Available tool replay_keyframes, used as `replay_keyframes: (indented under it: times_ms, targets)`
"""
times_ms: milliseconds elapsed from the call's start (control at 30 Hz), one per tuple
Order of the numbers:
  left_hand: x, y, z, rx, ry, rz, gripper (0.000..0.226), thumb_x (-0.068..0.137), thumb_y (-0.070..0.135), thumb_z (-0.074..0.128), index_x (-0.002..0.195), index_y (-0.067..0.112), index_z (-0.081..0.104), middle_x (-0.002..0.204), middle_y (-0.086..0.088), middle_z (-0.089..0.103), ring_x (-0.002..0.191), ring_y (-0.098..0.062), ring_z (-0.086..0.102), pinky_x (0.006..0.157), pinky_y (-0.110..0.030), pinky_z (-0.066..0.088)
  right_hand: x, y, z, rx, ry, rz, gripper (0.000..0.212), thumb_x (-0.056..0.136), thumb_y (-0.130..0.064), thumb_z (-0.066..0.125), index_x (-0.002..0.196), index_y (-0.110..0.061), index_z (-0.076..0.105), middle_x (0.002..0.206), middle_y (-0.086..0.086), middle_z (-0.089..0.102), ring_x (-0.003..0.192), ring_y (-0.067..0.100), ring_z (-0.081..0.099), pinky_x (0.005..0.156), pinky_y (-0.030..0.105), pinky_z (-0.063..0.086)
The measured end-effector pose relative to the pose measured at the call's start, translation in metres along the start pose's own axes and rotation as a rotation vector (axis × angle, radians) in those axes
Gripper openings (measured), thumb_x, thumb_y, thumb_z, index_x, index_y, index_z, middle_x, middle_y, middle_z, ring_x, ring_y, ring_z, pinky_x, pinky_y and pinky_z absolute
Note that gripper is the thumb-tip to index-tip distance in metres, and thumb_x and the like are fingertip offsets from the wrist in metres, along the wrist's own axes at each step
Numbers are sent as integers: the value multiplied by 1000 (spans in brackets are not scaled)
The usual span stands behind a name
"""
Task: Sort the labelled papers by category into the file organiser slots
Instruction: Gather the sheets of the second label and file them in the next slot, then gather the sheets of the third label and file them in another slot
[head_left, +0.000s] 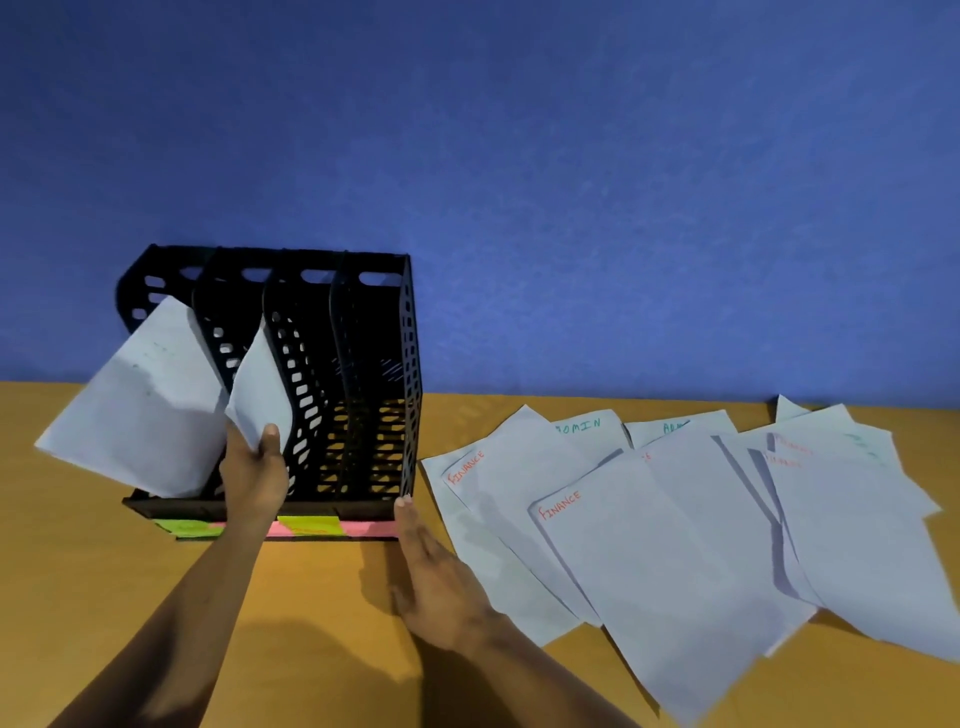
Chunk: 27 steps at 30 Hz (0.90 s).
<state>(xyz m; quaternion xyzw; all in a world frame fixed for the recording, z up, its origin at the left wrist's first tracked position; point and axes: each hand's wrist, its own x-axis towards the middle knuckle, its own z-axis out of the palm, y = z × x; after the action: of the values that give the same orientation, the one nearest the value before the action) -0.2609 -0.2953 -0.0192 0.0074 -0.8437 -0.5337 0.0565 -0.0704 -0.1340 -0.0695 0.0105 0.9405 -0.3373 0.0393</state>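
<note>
A black file organiser (363, 374) with several upright slots stands at the left of the table against the blue wall. My left hand (254, 467) grips a white sheet (260, 400) standing in the second slot from the left. Another white sheet (135, 405) leans out of the leftmost slot. With its fingers straight, my right hand (436, 577) lies flat on the table, fingertips touching the organiser's front right corner. Several white papers (675, 545) lie spread on the table to the right, some labelled FINANCE in red, others ADMIN in green.
Green, yellow and pink sticky labels (306, 526) run along the organiser's front base. The wooden table (311, 623) reaches back to the blue wall (519, 156). The spread papers overlap and run off toward the right edge of view.
</note>
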Motion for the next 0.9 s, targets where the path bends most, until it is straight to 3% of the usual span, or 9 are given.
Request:
replay_keyframes:
  times_ms: [100,233,333,433,500,600,733,833,900]
  targets:
    - [-4,6,-3,-72,71,15,47,94,15,56,136,9,35,126,-21,54,111,-38,53,83,-41,42,-1,0,-3,-37,19,-12,104,92,-31,61,147,-41,-27,161,-19,-19,142,29,37,102,42,45]
    - [-20,22,-11,-50,243,36,53,76,18,67,122,20,42,121,-8,48,109,-25,49,81,-28,45,-4,-1,-8,-77,35,-12,101,93,-31,60,148,-40,-24,165,-11,-5,142,27,36,102,41,44]
    - [-53,25,-6,-60,386,-9,74,79,16,71,141,9,30,143,-17,32,127,-33,37,97,-39,45,-13,2,-12,-39,33,27,100,93,-34,60,148,-41,-23,165,-10,1,138,28,42,104,42,43]
    - [-97,30,12,83,411,91,76,82,20,70,143,1,28,150,-25,25,135,-41,30,107,-51,32,-33,16,-18,-15,45,102,94,93,-40,57,148,-45,-20,165,-10,2,142,26,34,110,42,36]
    - [-124,32,24,130,348,151,68,83,17,70,139,0,36,149,-26,28,135,-39,29,109,-50,27,-53,35,-24,-31,73,177,85,94,-46,52,151,-41,-11,165,-11,2,147,21,26,114,39,32]
    - [-161,30,44,133,195,183,52,83,10,71,128,0,48,144,-24,35,133,-40,32,105,-54,31,-90,72,-40,-74,178,327,73,95,-45,52,155,-27,15,163,-3,17,147,19,25,115,33,30]
    - [-199,21,74,39,-86,38,37,86,7,67,120,4,56,131,-16,46,121,-35,49,95,-48,45,-151,123,-70,-67,377,624,64,91,-32,64,147,-16,38,154,11,37,141,29,34,111,39,36]
    - [-221,20,100,-24,-330,-119,33,90,12,63,121,7,55,122,-12,56,111,-29,59,83,-39,50,-193,157,-92,-101,518,860,62,87,-27,70,141,-11,44,149,20,40,136,39,37,106,47,39]
    - [-233,22,119,-38,-461,-198,29,90,13,64,117,9,56,114,-10,59,103,-29,62,79,-40,53,-215,174,-103,-124,567,975,63,85,-25,71,139,-7,45,148,25,40,136,43,35,107,49,37]
